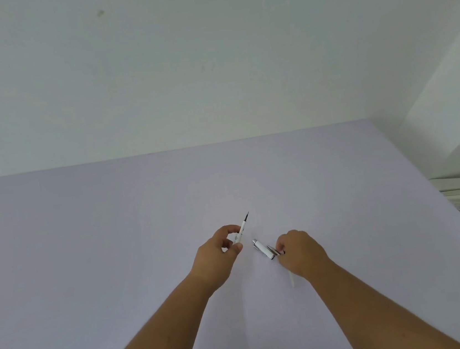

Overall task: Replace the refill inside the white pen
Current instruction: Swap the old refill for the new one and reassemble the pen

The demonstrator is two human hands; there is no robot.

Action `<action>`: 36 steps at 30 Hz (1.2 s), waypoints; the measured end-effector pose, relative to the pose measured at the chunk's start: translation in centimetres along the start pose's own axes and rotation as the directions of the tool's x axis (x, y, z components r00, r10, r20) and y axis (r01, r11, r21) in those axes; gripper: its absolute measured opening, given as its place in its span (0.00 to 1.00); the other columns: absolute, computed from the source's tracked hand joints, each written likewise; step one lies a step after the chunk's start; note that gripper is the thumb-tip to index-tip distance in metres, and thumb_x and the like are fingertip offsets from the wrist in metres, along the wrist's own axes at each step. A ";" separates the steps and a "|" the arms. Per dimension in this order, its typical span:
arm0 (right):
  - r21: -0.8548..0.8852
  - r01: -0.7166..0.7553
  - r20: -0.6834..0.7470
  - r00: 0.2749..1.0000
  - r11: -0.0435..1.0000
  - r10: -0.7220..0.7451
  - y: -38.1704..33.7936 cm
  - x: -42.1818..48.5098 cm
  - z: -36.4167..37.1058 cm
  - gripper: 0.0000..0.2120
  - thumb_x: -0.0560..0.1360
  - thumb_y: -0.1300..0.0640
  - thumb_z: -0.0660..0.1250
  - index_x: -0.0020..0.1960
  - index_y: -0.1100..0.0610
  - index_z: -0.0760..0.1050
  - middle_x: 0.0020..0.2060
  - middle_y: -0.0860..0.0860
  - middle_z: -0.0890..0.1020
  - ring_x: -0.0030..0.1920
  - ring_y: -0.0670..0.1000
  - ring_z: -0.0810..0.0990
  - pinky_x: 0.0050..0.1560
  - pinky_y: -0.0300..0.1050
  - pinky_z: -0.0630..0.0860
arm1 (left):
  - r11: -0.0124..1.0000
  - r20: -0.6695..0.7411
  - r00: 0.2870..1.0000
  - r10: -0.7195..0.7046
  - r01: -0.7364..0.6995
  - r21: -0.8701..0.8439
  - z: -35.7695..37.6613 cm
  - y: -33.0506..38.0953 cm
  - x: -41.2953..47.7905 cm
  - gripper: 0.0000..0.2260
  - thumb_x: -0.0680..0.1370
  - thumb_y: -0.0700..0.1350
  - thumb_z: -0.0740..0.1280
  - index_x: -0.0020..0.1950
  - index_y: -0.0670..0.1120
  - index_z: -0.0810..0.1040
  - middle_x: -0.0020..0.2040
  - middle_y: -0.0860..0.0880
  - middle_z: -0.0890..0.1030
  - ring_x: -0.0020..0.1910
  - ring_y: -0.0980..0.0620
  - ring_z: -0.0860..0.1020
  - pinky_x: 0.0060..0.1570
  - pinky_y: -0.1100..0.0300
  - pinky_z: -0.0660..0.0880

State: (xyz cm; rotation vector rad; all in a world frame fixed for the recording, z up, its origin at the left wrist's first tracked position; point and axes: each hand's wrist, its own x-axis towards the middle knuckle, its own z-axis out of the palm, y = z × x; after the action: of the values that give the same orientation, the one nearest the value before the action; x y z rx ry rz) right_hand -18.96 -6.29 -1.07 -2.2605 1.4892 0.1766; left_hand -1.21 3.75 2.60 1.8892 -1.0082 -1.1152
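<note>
Head view: the left hand pinches the refill, tip pointing away; the right hand grips the white pen just beside it, lying slantwise on the worktop.

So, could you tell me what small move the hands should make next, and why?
Probably lift the white pen barrel with silver trim: the right hand touches it on the lilac table, while the left hand holds the thin black-tipped refill ready.

No text, label, brand, number or sign can be read anywhere in the head view.
</note>
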 end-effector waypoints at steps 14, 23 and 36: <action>0.668 -0.181 -0.072 0.950 0.721 0.305 -1.0 -0.2 -0.6 0.02 0.70 0.60 0.65 0.41 0.56 0.76 0.37 0.51 0.78 0.37 0.52 0.77 0.37 0.43 0.72 | 1.000 0.013 1.000 -0.022 0.022 0.010 -0.3 -0.1 -0.5 0.10 0.77 0.48 0.64 0.52 0.65 0.75 0.48 0.51 0.79 0.39 0.50 0.77 0.42 0.56 0.78; 0.993 -0.013 -0.007 0.985 0.114 0.170 -4.7 -0.8 -5.3 0.03 0.74 0.58 0.67 0.43 0.55 0.78 0.39 0.51 0.82 0.37 0.48 0.74 0.38 0.42 0.73 | 0.996 0.003 1.000 0.012 -0.012 0.090 -0.6 1.1 -1.2 0.14 0.77 0.48 0.65 0.44 0.70 0.73 0.42 0.57 0.78 0.31 0.56 0.73 0.25 0.71 0.69; 0.954 0.026 -0.058 0.994 0.299 0.097 -5.7 -2.5 -5.5 0.01 0.71 0.57 0.69 0.42 0.52 0.80 0.38 0.48 0.85 0.39 0.49 0.76 0.43 0.43 0.74 | 0.992 -0.011 0.998 0.061 -0.060 0.114 -0.7 1.9 -1.8 0.11 0.77 0.47 0.65 0.49 0.66 0.74 0.43 0.56 0.78 0.33 0.55 0.74 0.29 0.67 0.71</action>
State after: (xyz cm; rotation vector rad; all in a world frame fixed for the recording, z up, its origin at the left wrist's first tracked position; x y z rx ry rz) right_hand -15.51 -4.51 6.27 -1.1950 1.1432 -0.6979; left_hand -1.67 4.64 5.15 1.9395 -1.1346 -1.0274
